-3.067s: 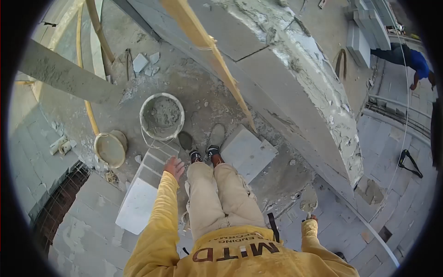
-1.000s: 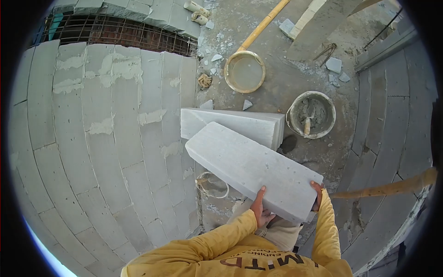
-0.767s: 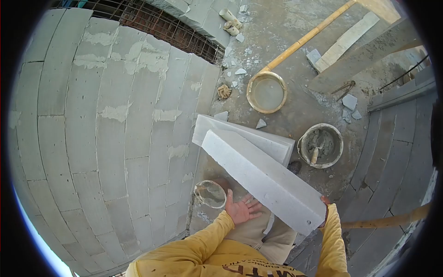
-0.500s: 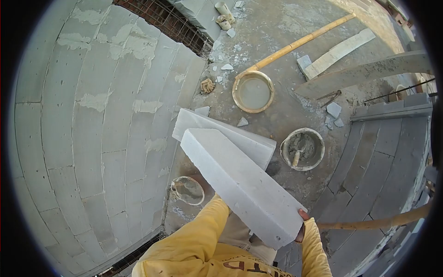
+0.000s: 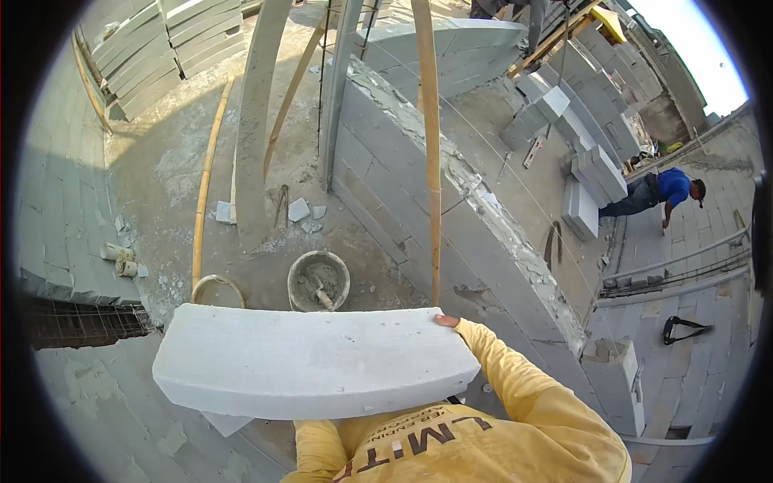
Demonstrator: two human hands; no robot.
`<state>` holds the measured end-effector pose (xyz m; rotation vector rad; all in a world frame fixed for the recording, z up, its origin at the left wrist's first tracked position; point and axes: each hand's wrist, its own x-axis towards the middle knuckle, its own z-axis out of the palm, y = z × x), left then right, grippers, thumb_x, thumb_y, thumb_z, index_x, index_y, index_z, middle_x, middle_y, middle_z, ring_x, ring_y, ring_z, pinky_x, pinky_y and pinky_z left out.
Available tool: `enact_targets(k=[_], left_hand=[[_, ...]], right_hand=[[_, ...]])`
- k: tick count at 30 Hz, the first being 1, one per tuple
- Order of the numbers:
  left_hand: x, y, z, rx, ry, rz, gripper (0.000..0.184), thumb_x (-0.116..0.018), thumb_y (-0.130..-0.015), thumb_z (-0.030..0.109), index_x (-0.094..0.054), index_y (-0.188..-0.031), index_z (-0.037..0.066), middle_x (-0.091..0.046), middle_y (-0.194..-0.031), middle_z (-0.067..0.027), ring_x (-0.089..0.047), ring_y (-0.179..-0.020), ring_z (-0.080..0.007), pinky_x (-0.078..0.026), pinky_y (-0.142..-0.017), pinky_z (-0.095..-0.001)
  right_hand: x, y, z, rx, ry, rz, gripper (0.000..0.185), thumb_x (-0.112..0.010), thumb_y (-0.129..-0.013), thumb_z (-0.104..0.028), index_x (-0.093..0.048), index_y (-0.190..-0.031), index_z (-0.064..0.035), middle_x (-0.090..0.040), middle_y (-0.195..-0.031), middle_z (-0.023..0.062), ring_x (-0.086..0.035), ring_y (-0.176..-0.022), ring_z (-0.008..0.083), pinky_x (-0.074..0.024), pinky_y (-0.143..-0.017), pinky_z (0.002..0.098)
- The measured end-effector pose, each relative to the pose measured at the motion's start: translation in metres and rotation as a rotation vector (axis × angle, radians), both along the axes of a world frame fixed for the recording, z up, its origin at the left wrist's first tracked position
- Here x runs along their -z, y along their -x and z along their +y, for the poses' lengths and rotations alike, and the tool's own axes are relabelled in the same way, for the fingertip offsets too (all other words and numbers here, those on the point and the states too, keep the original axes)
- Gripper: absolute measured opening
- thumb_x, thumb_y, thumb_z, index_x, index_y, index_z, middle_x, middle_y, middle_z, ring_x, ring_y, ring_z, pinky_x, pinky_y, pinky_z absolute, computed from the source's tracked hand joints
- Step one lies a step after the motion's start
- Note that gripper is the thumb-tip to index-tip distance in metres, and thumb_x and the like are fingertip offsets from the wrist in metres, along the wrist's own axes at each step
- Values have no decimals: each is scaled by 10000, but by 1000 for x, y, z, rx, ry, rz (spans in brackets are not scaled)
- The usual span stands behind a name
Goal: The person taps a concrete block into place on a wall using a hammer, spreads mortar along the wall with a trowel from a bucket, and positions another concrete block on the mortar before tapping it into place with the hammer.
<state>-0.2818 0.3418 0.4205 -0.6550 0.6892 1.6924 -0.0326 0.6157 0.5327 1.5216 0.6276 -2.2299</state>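
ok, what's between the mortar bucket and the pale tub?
In the head view, just concrete floor between the mortar bucket and the pale tub, no objects visible; the held block hides the tub's near side.

This is a building site, partly open to the sky (image 5: 680, 44). An unfinished block wall (image 5: 394, 185) has rough, ragged mortar (image 5: 483, 201) along its top edge, and loose blocks (image 5: 596, 185) sit stacked beyond it. A bucket (image 5: 291, 278) holds wet grey mix with a trowel (image 5: 324, 299) standing in it. Bare reinforcing bars (image 5: 88, 324) show in a gap on the left, broken pieces (image 5: 299, 209) litter the dusty floor (image 5: 173, 161), and a wooden pole (image 5: 431, 121) rises in front of the wall. Farther off, a person in blue (image 5: 675, 185) bends forward.
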Motion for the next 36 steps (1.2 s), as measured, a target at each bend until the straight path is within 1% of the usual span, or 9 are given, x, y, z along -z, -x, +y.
enact_targets(k=[10,13,16,18,21,24,26,29,36], left_hand=[[-211,-46,185,542,-696,116,712,-316,-969,629,-316,-1521,179,-397,-1524,-126,-414,-1358,-397,-365,-1108,-539],[-214,-74,196,535,-722,98,688,-314,-980,611,-315,-1521,186,-396,-1526,-123,-421,-1353,-402,-380,-1102,-536],[-172,-116,216,400,-993,-327,776,-329,-939,712,-334,-1512,189,-384,-1533,-111,-419,-1353,-388,-388,-1092,-546],[-175,-146,230,514,-736,-49,941,-351,-840,845,-326,-1518,193,-410,-1507,-104,-436,-1334,-368,-399,-1072,-557],[-194,-193,250,603,-573,-62,960,-395,-773,901,-420,-1464,235,-508,-1400,-99,-482,-1276,-339,-424,-1031,-563],[-222,-232,283,708,-712,-226,919,-402,-762,909,-493,-1394,248,-523,-1371,-84,-495,-1261,-316,-426,-1027,-559],[-244,-257,305,762,-745,-198,975,-385,-737,934,-509,-1362,196,-530,-1352,-90,-503,-1250,-300,-419,-1039,-548],[-270,-298,338,758,-823,-302,1055,-347,-728,950,-418,-1442,177,-466,-1427,-114,-458,-1306,-317,-378,-1078,-555],[-305,-355,387,665,-899,-323,1146,-255,-726,965,-252,-1540,159,-345,-1537,-143,-361,-1398,-344,-306,-1141,-549]], right_hand=[[-65,-117,-93,534,-236,219,1099,-585,-795,-747,-227,-1519,-1,-309,-1528,246,-319,-1411,379,-282,-1132,493],[-83,-156,-135,673,-311,238,1124,-582,-787,-758,-213,-1522,7,-298,-1531,255,-314,-1413,381,-272,-1137,487],[-129,-199,-146,742,-463,243,1148,-578,-779,-770,-198,-1526,15,-286,-1535,264,-309,-1414,383,-262,-1142,481],[-170,-224,-132,732,-618,254,1165,-576,-774,-778,-189,-1528,21,-279,-1537,270,-306,-1416,385,-255,-1146,477],[-249,-240,-94,543,-924,266,1190,-572,-765,-789,-175,-1532,29,-268,-1541,279,-302,-1417,387,-245,-1151,471],[-344,-216,-51,9,-1233,142,1283,-532,-730,-866,-121,-1548,33,-186,-1579,293,-238,-1455,395,-194,-1176,454],[-379,-189,-30,-343,-1542,-287,1386,-558,-625,-919,-143,-1542,34,-222,-1533,347,-280,-1431,416,-232,-1155,486],[-387,-204,19,-605,-1833,-564,1454,-569,-539,-951,-151,-1546,12,-334,-1435,359,-382,-1361,439,-319,-1097,529],[-416,-222,119,-614,-1748,-703,1452,-701,-467,-871,-187,-1554,-58,-518,-1227,285,-586,-1121,456,-453,-949,562]])
